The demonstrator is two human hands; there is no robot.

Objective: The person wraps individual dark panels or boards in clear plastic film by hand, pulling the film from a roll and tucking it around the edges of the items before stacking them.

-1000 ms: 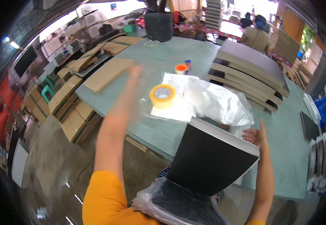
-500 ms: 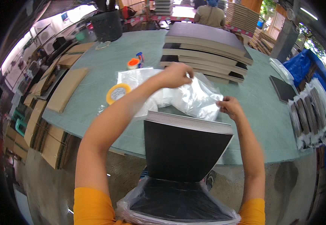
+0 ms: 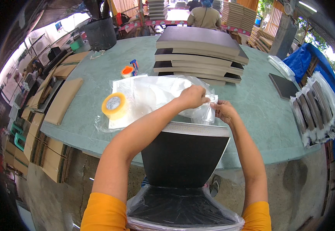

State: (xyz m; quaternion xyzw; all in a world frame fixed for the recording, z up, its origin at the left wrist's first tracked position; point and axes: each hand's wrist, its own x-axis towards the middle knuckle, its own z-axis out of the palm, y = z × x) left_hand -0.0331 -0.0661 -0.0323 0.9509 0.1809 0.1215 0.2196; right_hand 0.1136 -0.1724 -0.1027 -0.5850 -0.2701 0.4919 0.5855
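A clear plastic bag (image 3: pixel 163 86) lies across the table, over more white plastic. My left hand (image 3: pixel 193 96) pinches the bag near its right end. Close by, my right hand (image 3: pixel 224 111) grips the corner of the same end, fingertips almost meeting the left ones. In front of me a stack of black boards (image 3: pixel 185 156) with pale edges leans upright against the table edge. Below it, a black stack wrapped in clear plastic (image 3: pixel 179 206) sits close to my body. A roll of yellowish tape (image 3: pixel 114 105) rests on the plastic's left part.
Beyond the bag are stacked black-topped boards (image 3: pixel 198 42) and a small orange-centred tape roll (image 3: pixel 127 71). A dark board (image 3: pixel 282 85) and plastic-wrapped bundles (image 3: pixel 318 107) lie right. Cardboard (image 3: pixel 63 101) lines the left side. A person (image 3: pixel 205 17) sits far back.
My left hand has moved right and down toward my right hand, both still on the bag. The bag's end is drawn together between them. The whole view has shifted slightly.
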